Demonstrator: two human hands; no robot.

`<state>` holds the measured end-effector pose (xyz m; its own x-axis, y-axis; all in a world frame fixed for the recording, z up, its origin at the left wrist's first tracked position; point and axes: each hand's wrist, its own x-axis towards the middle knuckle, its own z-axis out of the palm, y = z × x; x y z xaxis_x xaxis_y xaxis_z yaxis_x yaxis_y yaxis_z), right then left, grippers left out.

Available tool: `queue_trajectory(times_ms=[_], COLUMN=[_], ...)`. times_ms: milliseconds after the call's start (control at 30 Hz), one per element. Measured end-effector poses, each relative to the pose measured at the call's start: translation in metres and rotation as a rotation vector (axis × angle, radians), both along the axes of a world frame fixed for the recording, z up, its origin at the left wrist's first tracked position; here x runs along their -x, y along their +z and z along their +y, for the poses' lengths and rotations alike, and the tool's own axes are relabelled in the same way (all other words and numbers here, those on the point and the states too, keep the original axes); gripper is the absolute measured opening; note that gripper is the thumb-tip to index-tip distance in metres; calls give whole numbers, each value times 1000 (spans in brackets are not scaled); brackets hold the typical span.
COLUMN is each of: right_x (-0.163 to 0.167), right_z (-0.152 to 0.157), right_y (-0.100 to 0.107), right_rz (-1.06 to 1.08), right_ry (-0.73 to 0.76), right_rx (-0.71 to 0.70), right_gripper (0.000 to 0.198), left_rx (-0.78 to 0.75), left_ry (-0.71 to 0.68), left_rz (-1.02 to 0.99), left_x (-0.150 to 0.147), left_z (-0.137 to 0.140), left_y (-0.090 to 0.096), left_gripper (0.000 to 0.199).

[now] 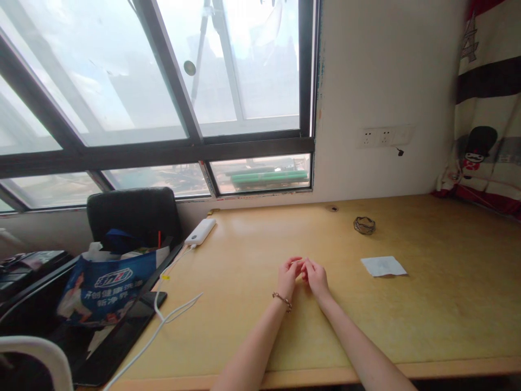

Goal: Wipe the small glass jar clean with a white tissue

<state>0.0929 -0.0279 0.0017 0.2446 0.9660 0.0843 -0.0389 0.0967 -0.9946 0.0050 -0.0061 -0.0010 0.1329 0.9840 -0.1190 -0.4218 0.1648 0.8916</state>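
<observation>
My left hand (288, 275) and my right hand (316, 278) rest on the yellow wooden table (252, 239), their curled fingers meeting at the tips. Both are closed; whether anything small lies between the fingers is hidden. Around my left wrist is a beaded bracelet (282, 299). To the right of my right hand, apart from it, lies a white piece of paper (383, 266). Behind the paper sits a dark, twisted ring-shaped object (364, 225).
A white power bank (200, 232) with a white cable (163, 319) lies along the table's left edge. Left of the table stand a black chair (132, 214) and a blue bag (106, 288). Windows, a wall with sockets (376, 137) and a curtain (488, 108) border the back.
</observation>
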Motion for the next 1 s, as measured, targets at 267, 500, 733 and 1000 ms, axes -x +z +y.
queue_trajectory(times_ms=[267,500,733,1000], right_x=[0,2,2,1], right_z=[0,-1,-1,2], right_y=[-1,0,-1,-3], right_rz=[30,34,18,21], right_ry=[12,5,16,-13], right_rx=[31,22,18,18], right_gripper=[43,43,43,44], left_rx=[-20,-49,-63,-10], left_ry=[24,48,42,32], left_rz=[20,58,47,42], left_x=[-1,-2,-1,-1], left_z=[-4,-6,-4,-5], left_y=[7,7,3,4], left_gripper=[29,33,33,31])
